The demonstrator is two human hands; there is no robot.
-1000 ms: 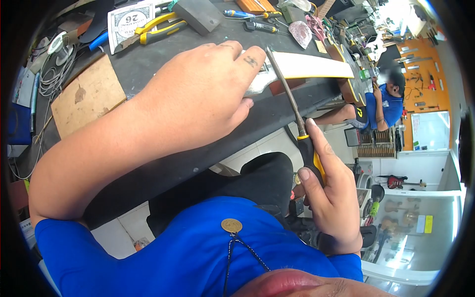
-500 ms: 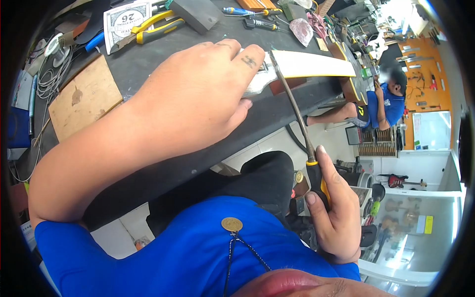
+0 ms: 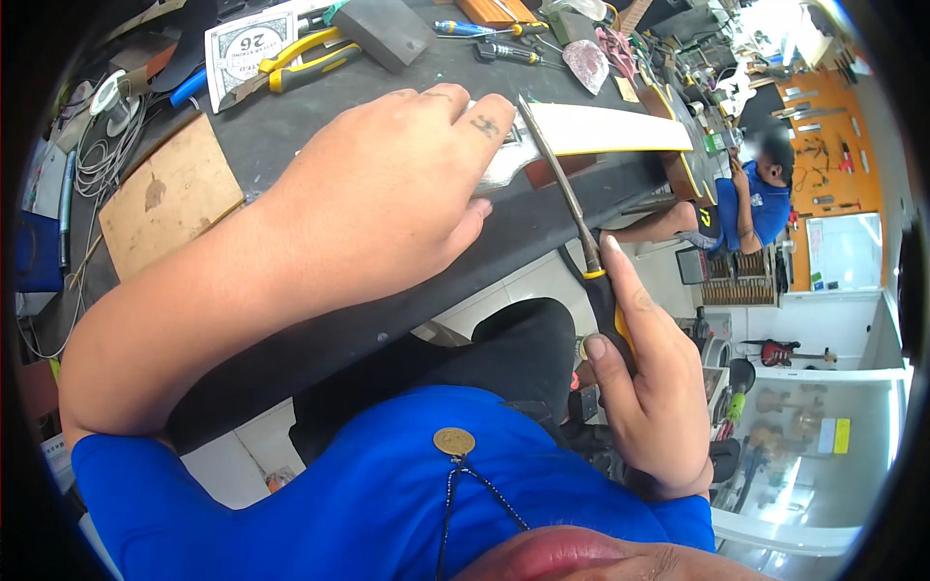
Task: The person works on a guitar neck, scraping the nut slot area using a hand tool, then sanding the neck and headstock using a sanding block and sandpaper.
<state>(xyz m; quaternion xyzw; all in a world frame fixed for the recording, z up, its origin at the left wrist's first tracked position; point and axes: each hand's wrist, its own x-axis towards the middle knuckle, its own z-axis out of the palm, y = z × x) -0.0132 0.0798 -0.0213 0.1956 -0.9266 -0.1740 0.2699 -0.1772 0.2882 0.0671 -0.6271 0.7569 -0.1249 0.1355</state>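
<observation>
My left hand (image 3: 407,184) is closed over the wrapped end of a guitar neck (image 3: 615,128), its fingertips mostly hidden on the far side. Silvery or clear wrapping (image 3: 509,167) shows beside the thumb. A pale strip with a yellow edge covers the neck to the right. In my right hand (image 3: 659,407) is a slim file (image 3: 560,179) with a black and yellow handle, my index finger laid along it. The file's blade lies across the neck where the wrapping meets the pale strip.
Yellow-handled pliers (image 3: 315,66), a dark grey block (image 3: 386,34) and screwdrivers (image 3: 509,50) lie on the dark bench (image 3: 378,339). A wooden board (image 3: 170,194) and coiled cable (image 3: 102,160) are at left. Another person in a blue shirt (image 3: 756,213) sits at far right.
My right hand has pushed the file forward and slightly left, so its handle is closer to the neck. My left hand has stayed in place.
</observation>
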